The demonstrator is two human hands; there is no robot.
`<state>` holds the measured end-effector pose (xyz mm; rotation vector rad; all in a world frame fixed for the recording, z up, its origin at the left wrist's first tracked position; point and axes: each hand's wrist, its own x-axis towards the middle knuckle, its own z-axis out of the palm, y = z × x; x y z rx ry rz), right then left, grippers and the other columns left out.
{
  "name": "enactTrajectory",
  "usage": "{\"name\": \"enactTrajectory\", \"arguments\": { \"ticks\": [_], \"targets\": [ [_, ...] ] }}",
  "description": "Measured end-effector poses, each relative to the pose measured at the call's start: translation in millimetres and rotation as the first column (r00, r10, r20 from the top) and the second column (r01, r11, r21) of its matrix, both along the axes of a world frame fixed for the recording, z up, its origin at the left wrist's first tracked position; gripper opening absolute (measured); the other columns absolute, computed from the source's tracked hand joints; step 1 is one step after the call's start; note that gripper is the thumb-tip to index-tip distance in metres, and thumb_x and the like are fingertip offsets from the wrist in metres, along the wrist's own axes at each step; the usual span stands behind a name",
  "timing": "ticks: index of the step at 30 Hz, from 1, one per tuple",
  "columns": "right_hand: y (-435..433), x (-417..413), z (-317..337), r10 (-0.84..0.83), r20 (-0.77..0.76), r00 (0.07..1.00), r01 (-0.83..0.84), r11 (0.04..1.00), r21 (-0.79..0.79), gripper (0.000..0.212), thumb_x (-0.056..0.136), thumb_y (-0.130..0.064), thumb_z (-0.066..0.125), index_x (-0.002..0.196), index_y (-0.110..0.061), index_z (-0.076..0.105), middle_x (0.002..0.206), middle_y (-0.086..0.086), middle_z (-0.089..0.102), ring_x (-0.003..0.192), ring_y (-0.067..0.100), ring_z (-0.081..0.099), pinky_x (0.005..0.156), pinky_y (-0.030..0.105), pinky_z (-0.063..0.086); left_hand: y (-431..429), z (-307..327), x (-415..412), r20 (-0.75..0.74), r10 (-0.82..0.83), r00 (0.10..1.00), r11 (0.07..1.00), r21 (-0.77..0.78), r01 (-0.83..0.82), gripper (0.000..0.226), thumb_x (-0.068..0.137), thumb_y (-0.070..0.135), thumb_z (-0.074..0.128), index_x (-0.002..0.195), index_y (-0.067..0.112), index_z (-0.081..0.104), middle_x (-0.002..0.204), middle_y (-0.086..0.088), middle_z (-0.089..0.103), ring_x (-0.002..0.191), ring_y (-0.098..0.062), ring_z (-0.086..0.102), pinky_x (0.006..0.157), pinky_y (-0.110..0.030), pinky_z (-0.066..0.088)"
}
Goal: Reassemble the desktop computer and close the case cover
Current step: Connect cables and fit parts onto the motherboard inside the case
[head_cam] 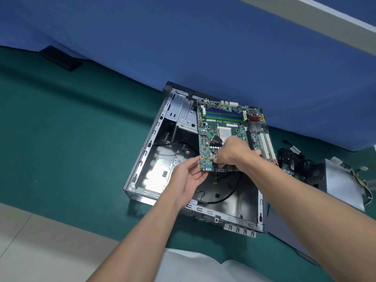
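Note:
An open desktop case lies on its side on the green table, its metal floor bare apart from loose black cables. A green motherboard with blue memory slots and white card slots hangs tilted over the case's far half. My left hand holds the board's near left corner by the rear ports, thumb on top. My right hand grips the board's near edge from above, fingers curled over the ports. The board's near right part is hidden behind my right hand.
A grey power supply with its wire bundle lies to the right of the case, beside a tangle of black cables. A grey flat panel lies by the case's right side. A blue partition backs the table. A black object sits far left.

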<state>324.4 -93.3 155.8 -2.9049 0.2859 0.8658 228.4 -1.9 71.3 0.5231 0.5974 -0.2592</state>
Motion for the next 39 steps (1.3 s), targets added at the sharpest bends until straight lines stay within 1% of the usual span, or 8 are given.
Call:
{"name": "enactTrajectory", "arguments": {
  "ticks": [5, 9, 13, 17, 20, 28, 36, 39],
  "targets": [
    [10, 11, 3, 0.087, -0.090, 0.992, -0.091, 0.995, -0.040, 0.025, 0.081, -0.022, 0.076, 0.069, -0.007, 0.061, 0.084, 0.006, 0.066, 0.074, 0.026, 0.059, 0.106, 0.048, 0.032, 0, 0, 1, -0.007, 0.002, 1.000, 1.000, 0.017, -0.002, 0.008, 0.093, 0.012, 0.058, 0.090, 0.006, 0.063, 0.081, -0.009, 0.069, 0.083, -0.023, 0.066, 0.087, -0.036, 0.052],
    [10, 1, -2, 0.089, 0.036, 0.995, -0.086, 0.994, -0.073, 0.021, 0.081, -0.019, 0.075, 0.070, -0.008, 0.060, 0.074, 0.003, 0.060, 0.058, 0.018, 0.045, 0.108, 0.052, 0.020, 0, -1, 1, -0.013, 0.011, 1.000, 0.999, 0.032, -0.010, 0.007, 0.092, 0.010, 0.058, 0.091, 0.006, 0.063, 0.084, -0.010, 0.068, 0.087, -0.024, 0.064, 0.088, -0.036, 0.051],
    [-14, -13, -6, 0.332, 0.219, 0.918, -0.354, 0.933, 0.070, 0.013, 0.087, -0.028, 0.068, 0.089, -0.016, 0.072, 0.081, -0.004, 0.065, 0.092, 0.022, 0.053, 0.097, 0.045, 0.030, 0, 0, 1, 0.001, 0.034, 0.999, 0.999, 0.000, -0.034, 0.011, 0.095, 0.011, 0.055, 0.092, 0.007, 0.065, 0.084, -0.008, 0.073, 0.082, -0.020, 0.070, 0.085, -0.035, 0.051],
    [-57, -27, -3, 0.465, 0.501, 0.730, -0.601, 0.786, 0.146, 0.052, 0.087, -0.044, 0.064, 0.133, -0.020, 0.053, 0.133, 0.000, 0.048, 0.125, 0.020, 0.029, 0.103, 0.044, 0.034, 0, 3, 0, 0.002, 0.037, 0.999, 0.999, 0.007, -0.037, 0.014, 0.096, 0.013, 0.053, 0.099, 0.007, 0.065, 0.096, -0.012, 0.074, 0.085, -0.020, 0.070, 0.083, -0.033, 0.051],
    [-87, -26, -2, 0.506, 0.369, 0.780, -0.574, 0.813, 0.098, 0.066, 0.083, -0.053, 0.065, 0.140, -0.026, 0.044, 0.143, -0.002, 0.034, 0.131, 0.023, 0.022, 0.107, 0.046, 0.033, -1, 5, 1, -0.034, 0.054, 0.998, 0.998, 0.035, -0.053, 0.012, 0.095, 0.012, 0.054, 0.099, 0.007, 0.064, 0.093, -0.012, 0.073, 0.084, -0.020, 0.069, 0.080, -0.033, 0.051],
    [-101, -18, -12, 0.660, 0.325, 0.677, -0.692, 0.721, -0.025, 0.037, 0.086, -0.027, 0.070, 0.117, -0.020, 0.052, 0.103, 0.004, 0.053, 0.096, 0.029, 0.055, 0.068, 0.033, 0.042, -3, 6, 1, -0.068, 0.040, 0.997, 0.988, 0.153, -0.029, 0.020, 0.090, 0.007, 0.057, 0.108, 0.002, 0.065, 0.108, -0.019, 0.069, 0.102, -0.026, 0.060, 0.085, -0.033, 0.050],
    [-110, -10, 2, 0.696, 0.392, 0.602, -0.759, 0.651, 0.010, 0.036, 0.088, -0.032, 0.066, 0.114, -0.013, 0.049, 0.098, 0.004, 0.053, 0.088, 0.027, 0.056, 0.068, 0.037, 0.046, -6, 5, 0, -0.007, -0.010, 1.000, 0.941, 0.338, 0.012, 0.043, 0.086, -0.017, 0.038, 0.118, 0.006, 0.057, 0.104, -0.017, 0.072, 0.096, -0.024, 0.070, 0.084, -0.030, 0.050],
    [-114, -13, 11, 0.680, 0.445, 0.582, -0.773, 0.632, 0.046, 0.042, 0.089, -0.038, 0.064, 0.117, -0.012, 0.048, 0.102, 0.004, 0.054, 0.089, 0.025, 0.056, 0.069, 0.036, 0.045, -16, 1, 4, -0.090, -0.194, 0.977, 0.783, 0.586, 0.210, 0.035, 0.087, -0.014, 0.045, 0.115, 0.000, 0.061, 0.098, -0.011, 0.074, 0.092, -0.021, 0.070, 0.073, -0.024, 0.050]
  ]
}}
